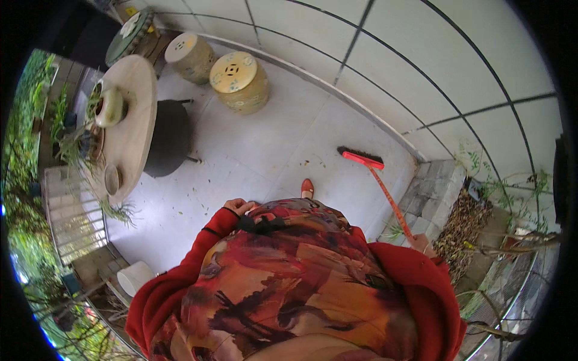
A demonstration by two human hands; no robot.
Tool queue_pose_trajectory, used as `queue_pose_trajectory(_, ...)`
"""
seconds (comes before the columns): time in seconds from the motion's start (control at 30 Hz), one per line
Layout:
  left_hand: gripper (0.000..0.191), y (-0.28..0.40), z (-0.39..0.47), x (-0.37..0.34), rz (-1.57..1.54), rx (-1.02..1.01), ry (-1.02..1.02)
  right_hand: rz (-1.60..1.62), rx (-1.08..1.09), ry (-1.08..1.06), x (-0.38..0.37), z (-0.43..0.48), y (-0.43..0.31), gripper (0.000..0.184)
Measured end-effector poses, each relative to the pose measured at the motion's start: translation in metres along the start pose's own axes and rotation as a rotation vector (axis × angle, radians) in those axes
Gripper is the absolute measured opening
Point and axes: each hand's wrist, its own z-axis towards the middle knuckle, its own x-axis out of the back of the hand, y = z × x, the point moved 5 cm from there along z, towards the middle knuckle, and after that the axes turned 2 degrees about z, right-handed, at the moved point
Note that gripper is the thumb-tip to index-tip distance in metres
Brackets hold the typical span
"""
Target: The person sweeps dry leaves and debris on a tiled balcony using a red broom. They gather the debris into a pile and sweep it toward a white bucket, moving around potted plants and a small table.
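Note:
My right hand grips the orange handle of a broom at my right side. The red broom head with dark bristles rests on the pale tiled floor, out ahead and to the right. Dry leaf bits lie on the floor to the left of the bristles. At my left hip, my left hand has bent fingers beside the patterned garment and a dark piece of cloth or strap. Whether those fingers hold anything is hard to make out. One red shoe shows below me.
An oval table with pots and plants stands to the left, a dark seat partly beneath it. Two ceramic drum stools stand near the tiled wall. A brick-edged planting bed borders the right, and a white container is behind left.

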Motion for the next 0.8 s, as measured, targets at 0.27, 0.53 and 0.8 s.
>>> queue_pose_trajectory(0.27,0.053,-0.249,-0.035,0.052,0.592,0.601,0.051,0.612,0.275,-0.038,-0.119,0.067,-0.232,0.034)
queue_pose_trajectory(0.53,0.032,-0.388,-0.125,0.077,0.013,0.646,0.462,-0.206,0.511,-0.096,-0.23,0.093,-0.471,0.018)
queue_pose_trajectory(0.8,0.036,-0.38,-0.153,0.04,-0.113,0.66,0.351,-0.037,0.357,-0.375,-0.143,-0.104,-0.438,0.027)
